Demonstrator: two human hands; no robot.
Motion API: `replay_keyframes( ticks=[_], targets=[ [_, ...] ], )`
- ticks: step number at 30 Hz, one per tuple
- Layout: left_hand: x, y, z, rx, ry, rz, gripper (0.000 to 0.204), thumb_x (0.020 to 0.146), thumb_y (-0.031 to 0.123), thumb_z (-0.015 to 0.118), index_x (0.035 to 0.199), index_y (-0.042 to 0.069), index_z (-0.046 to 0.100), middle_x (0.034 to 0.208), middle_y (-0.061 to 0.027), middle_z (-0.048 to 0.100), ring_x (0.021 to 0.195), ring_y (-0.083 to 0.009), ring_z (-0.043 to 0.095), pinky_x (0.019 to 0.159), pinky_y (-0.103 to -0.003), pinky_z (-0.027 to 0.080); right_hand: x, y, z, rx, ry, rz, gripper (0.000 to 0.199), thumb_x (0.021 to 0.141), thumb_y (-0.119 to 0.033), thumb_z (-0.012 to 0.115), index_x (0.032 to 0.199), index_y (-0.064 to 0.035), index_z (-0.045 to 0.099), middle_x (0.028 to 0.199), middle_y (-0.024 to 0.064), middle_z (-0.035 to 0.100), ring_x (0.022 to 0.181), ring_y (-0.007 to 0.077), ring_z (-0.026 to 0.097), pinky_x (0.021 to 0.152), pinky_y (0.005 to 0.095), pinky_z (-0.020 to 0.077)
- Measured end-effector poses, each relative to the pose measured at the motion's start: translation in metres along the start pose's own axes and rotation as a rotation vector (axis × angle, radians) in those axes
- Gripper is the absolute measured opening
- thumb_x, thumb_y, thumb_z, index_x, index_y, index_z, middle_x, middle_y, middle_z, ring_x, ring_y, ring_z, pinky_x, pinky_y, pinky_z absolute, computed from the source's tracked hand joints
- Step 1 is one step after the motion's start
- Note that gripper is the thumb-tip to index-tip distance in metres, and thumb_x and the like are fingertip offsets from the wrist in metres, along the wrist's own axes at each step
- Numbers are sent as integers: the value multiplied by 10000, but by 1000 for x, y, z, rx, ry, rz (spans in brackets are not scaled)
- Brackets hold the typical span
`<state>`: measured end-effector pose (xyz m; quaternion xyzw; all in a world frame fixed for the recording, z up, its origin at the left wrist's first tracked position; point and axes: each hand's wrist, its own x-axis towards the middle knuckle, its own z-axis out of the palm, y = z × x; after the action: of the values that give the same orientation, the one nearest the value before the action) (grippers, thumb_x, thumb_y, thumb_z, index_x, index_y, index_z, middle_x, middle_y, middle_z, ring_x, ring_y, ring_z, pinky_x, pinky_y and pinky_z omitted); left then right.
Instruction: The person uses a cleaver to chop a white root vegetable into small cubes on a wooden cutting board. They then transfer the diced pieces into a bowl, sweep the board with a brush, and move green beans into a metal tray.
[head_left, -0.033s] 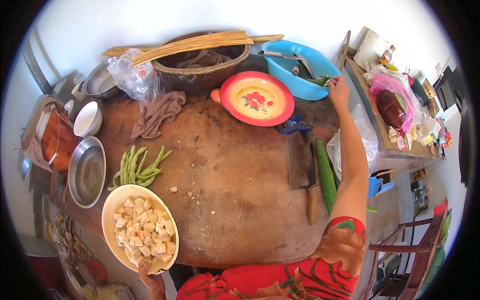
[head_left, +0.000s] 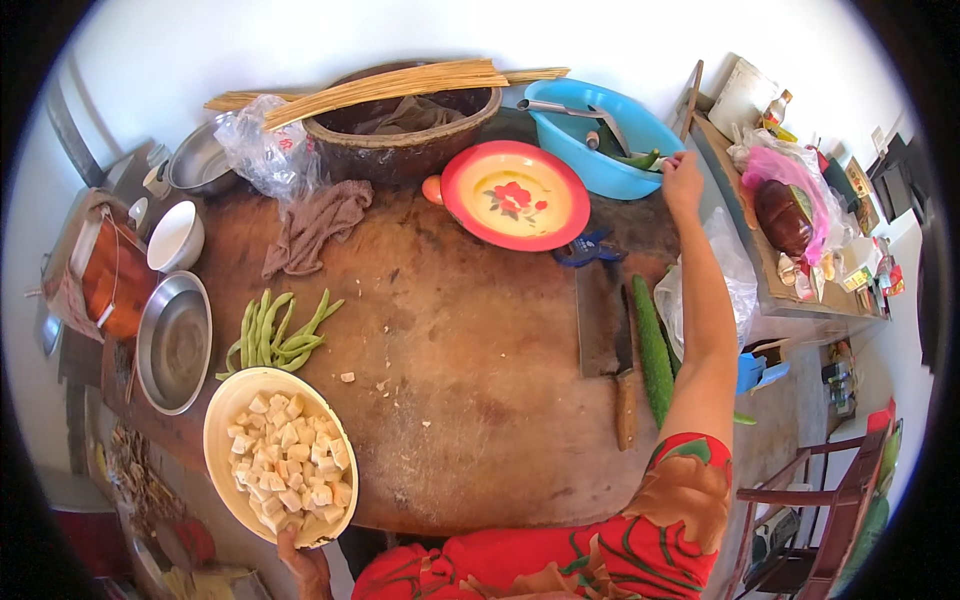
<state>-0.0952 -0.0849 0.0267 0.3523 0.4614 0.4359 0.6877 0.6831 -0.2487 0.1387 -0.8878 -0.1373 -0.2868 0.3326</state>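
The left hand (head_left: 306, 565) was closed over the near rim of a round, cream-coloured bowl (head_left: 218, 420) full of pale, chunky cubes (head_left: 292, 460); its thumb lay over the lip. Whether the table bore any of the bowl's weight could not be told. The right hand (head_left: 683, 188), far out on a nearly straight arm, was at the near right rim of a wide, light-blue plastic basin (head_left: 610, 186), its fingers curled together beside a smooth, dark-green, tapering vegetable (head_left: 645, 159); whether they gripped it, the rim or something else could not be made out.

With the hands so far apart, the reach seemed to call for a level, firm left grip, since the loose cubes could have spilled over the lip. The right fingers probably needed to work clear of the bent metal utensil (head_left: 612, 132) in the basin, and the forearm to stay high above the broad, flat cleaver with a wooden handle (head_left: 625, 410), just left of it.

Under that forearm lay a long, bumpy green cucumber (head_left: 653, 350). Beyond the left hand's bowl, slim, matte green bean pods (head_left: 268, 335) fanned over the worn, scuffed brown wooden table (head_left: 470, 380).
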Motion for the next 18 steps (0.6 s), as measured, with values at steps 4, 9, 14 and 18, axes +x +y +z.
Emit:
replay_keyframes(
  ticks=[4,9,14,18],
  targets=[
    [4,0,-2,8,-25,3,741,783,312,600,1411,-8,371,1353,-130,505,1234,-281,504,1054,-418,389,11,9,-11,197,178,85,268,868,-166,655,1062,-20,540,956,148,706,875,309,683,771,412,524],
    [4,-1,-2,0,-39,8,726,791,319,597,1404,-8,384,1359,-126,499,1245,-271,494,1065,-409,373,14,-1,-44,373,328,33,300,886,-131,666,1104,35,544,898,156,681,707,183,700,615,299,587],
    [5,-1,0,-20,-50,-2,687,800,308,601,1374,-20,417,1339,-121,513,1234,-262,502,1058,-403,376,-8,-41,-102,828,326,81,340,889,-83,657,1138,93,509,920,171,659,719,212,696,658,305,600],
    [11,-7,-7,-7,-73,7,646,803,281,610,1350,-15,437,1307,-121,541,1205,-262,531,1036,-409,404,-38,-48,-146,1101,317,60,396,881,-49,667,1194,83,463,1028,211,621,787,279,696,661,336,607]
  ],
)
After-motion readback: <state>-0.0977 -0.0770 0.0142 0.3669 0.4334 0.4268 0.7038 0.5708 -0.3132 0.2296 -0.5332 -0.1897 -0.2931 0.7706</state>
